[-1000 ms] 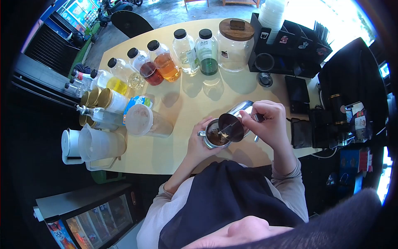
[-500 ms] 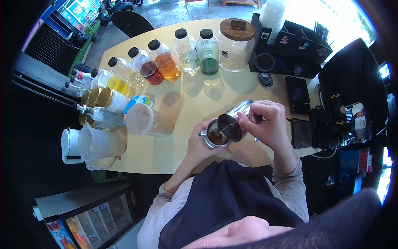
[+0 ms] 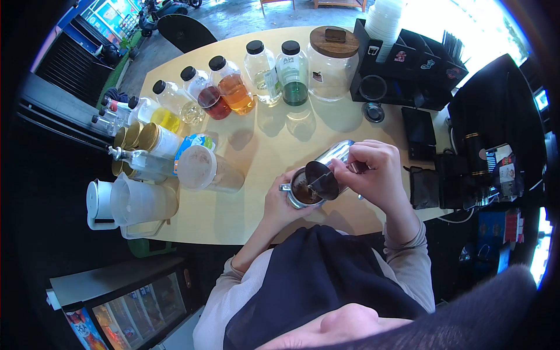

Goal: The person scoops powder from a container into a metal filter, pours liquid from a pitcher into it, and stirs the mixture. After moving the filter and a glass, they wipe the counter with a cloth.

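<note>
My left hand (image 3: 280, 204) is wrapped round a metal cup (image 3: 301, 202) with its handle pointing left. Dark brown liquid with some froth shows inside it. Above the cup's right side, my right hand (image 3: 373, 166) grips the handle of a shiny steel pitcher (image 3: 331, 153). The pitcher is tipped, its dark round mouth over the cup's rim, and a thin light streak shows between the two. My right fingers are closed, partly covering the pitcher's side.
Black-capped bottles, one with orange liquid (image 3: 236, 93), line the far edge. A wooden-lidded jar (image 3: 332, 76) stands beside a black organizer (image 3: 402, 64). To the left are a translucent tub (image 3: 213, 169), gold-lidded cans (image 3: 153, 137) and a plastic jug (image 3: 143, 201). A black bag-like shape (image 3: 501, 111) is at right.
The pitcher and my right hand have shifted very slightly left. The froth in the cup looks a little different. My left hand stays where it was.
</note>
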Action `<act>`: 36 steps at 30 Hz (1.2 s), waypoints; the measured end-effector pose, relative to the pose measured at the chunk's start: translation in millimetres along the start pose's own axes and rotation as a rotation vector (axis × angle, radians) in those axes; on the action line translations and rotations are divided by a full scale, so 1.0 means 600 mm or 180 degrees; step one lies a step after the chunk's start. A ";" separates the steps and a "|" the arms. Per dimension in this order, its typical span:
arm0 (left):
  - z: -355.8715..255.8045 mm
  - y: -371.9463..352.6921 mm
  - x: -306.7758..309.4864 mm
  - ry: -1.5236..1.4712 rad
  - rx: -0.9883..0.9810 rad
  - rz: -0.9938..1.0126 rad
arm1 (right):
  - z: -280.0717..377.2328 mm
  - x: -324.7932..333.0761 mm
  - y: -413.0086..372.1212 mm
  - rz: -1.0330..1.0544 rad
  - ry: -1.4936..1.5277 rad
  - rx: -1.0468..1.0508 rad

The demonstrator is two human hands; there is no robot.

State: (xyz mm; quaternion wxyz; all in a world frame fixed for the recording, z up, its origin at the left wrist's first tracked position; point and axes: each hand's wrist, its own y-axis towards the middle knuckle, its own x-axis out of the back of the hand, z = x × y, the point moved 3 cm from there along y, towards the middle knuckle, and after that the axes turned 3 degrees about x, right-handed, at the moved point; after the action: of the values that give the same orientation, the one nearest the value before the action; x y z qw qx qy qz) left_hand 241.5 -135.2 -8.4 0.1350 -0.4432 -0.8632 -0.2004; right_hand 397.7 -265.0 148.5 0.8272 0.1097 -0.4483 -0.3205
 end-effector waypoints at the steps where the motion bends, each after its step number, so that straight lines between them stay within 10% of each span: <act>1: 0.004 -0.001 -0.001 0.0055 -0.0007 0.0020 | 0.001 0.000 0.001 0.0005 -0.0015 0.0024; 36: -0.002 -0.001 0.002 0.0009 0.0081 0.0073 | 0.011 0.009 -0.008 0.0052 -0.0239 0.0145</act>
State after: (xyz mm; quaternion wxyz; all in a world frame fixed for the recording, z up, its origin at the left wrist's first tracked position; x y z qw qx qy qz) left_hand 240.6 -135.2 -7.3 0.1442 -0.4511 -0.8603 -0.1885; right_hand 392.6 -271.2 153.3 0.8097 0.1127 -0.4871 -0.3073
